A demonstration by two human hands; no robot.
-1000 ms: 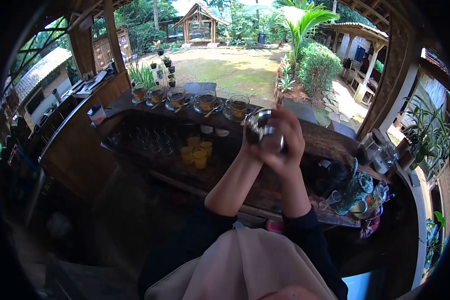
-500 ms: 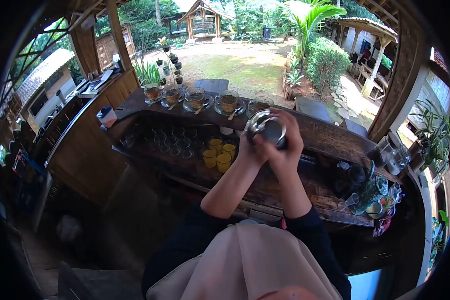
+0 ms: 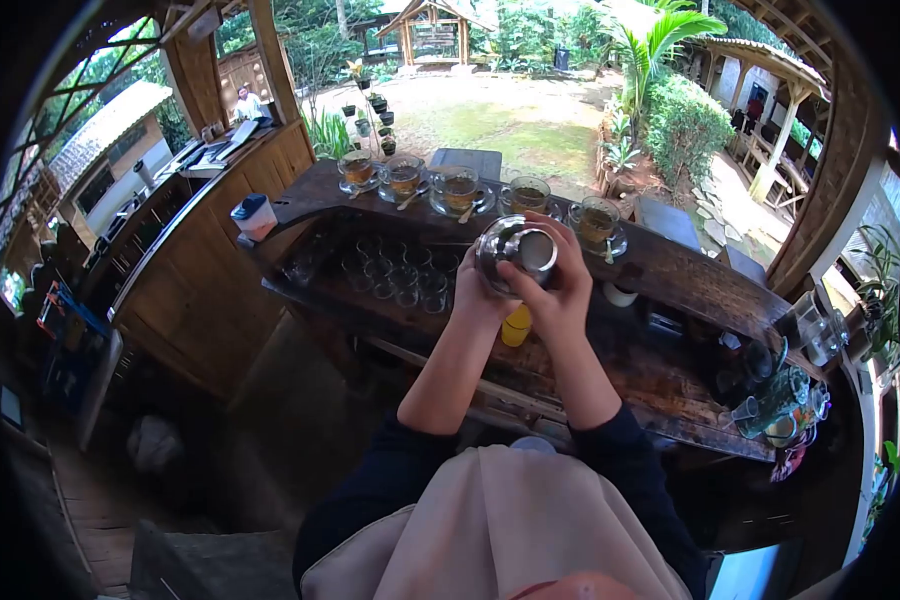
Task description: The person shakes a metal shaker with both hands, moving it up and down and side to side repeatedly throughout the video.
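Observation:
A shiny metal shaker (image 3: 515, 254) is held between both hands above the wooden counter. My left hand (image 3: 480, 290) is wrapped round its left side, and my right hand (image 3: 562, 275) closes on it from the right, near the narrower end. Just below the hands, a glass of orange drink (image 3: 516, 326) shows; other glasses there are hidden. Behind the shaker, several glass cups of brown drink stand on saucers along the raised ledge, among them one cup (image 3: 455, 188) with a spoon on its saucer and another cup (image 3: 595, 220) at the right.
Several upturned-looking clear glasses (image 3: 407, 285) stand on the lower counter (image 3: 630, 375). A lidded container (image 3: 254, 217) is at the ledge's left end. Jars (image 3: 820, 335) and a green pitcher (image 3: 790, 395) stand at the right. A person (image 3: 248, 102) is beyond the left counter.
The view has shifted left, so the counter appears further right. The shaker has tilted and sits slightly lower and further left in my hands. A person now shows at the far left.

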